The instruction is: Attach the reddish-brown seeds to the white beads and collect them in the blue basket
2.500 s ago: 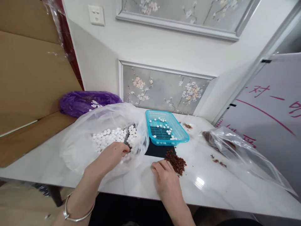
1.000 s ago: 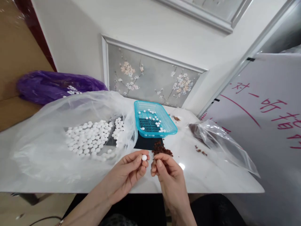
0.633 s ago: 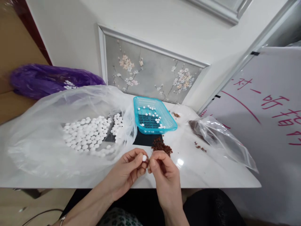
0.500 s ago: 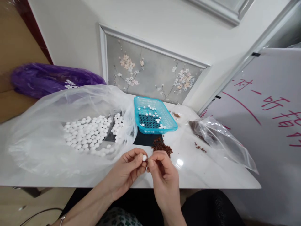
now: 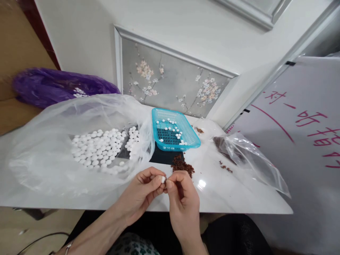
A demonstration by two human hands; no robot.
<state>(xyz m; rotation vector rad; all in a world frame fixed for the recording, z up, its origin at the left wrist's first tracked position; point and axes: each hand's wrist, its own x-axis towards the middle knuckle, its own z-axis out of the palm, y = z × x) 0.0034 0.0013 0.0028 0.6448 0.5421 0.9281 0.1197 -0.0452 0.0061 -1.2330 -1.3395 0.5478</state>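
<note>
My left hand [image 5: 142, 193] pinches a small white bead [image 5: 163, 179] between thumb and fingers above the table's front edge. My right hand [image 5: 182, 200] meets it from the right, its pinched fingertips touching the bead; whatever small piece those fingertips hold is hidden. Just beyond the hands lies a small heap of dark red-brown bits [image 5: 182, 165]. To the left, a clear plastic bag [image 5: 47, 156] lies spread flat with many white beads [image 5: 99, 147] on it. A turquoise perforated basket [image 5: 159, 136] behind the heap holds several white beads.
The white marble table [image 5: 225, 191] ends at a front edge near my hands. A clear bag with brown bits [image 5: 247, 161] lies at the right. A purple bag [image 5: 58, 86] sits at the back left. A whiteboard with red writing [image 5: 300, 131] leans at the right.
My left hand took a white bead from the bag and lifted it toward me. My right hand left the brown heap and closed in until its fingertips touch the bead.
</note>
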